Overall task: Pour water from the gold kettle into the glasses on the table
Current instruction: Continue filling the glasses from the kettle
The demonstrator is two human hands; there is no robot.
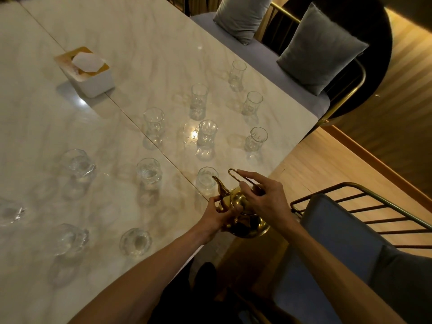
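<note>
Gold kettle (243, 213) sits at the near right edge of the tabletop (117, 31), tilted, spout (219, 185) pointing up-left toward the closest glass. Can't tell if its base touches the surface or hangs just off the edge.

Left to right:
- Far left edge: 1 glass (11, 212), blurred, partly cut off by the frame.
- Left group: 2 glasses, one (78, 170) farther, one (70, 239) nearer. Both look to hold water.
- Tissue box (86, 72), white with a tan top, far left-centre, well apart from the glasses.
- Middle: glass (153, 127) beside the seam (131, 120) in the tabletop, glass (148, 178) nearer, glass (135, 242) nearest.
- Right of the seam: glasses (198, 101), (207, 139), and the nearest glass (205, 181) just beside the spout tip.
- Right column near the edge: 3 glasses (237, 74), (252, 104), (256, 140); they look empty.
- Left hand (219, 216) is on the kettle body below the spout, fingers (214, 203) wrapped on the gold kettle.
- Right hand (264, 197) is over the lid, fingers (253, 177) closed on the thin wire handle (233, 174).
- Right of the tabletop: blue chair (350, 232) with a gold frame, near. Farther back, bench seat with 2 grey cushions (240, 15), (320, 47). Wood floor (327, 160) between.

No stream visible from the spout.
</note>
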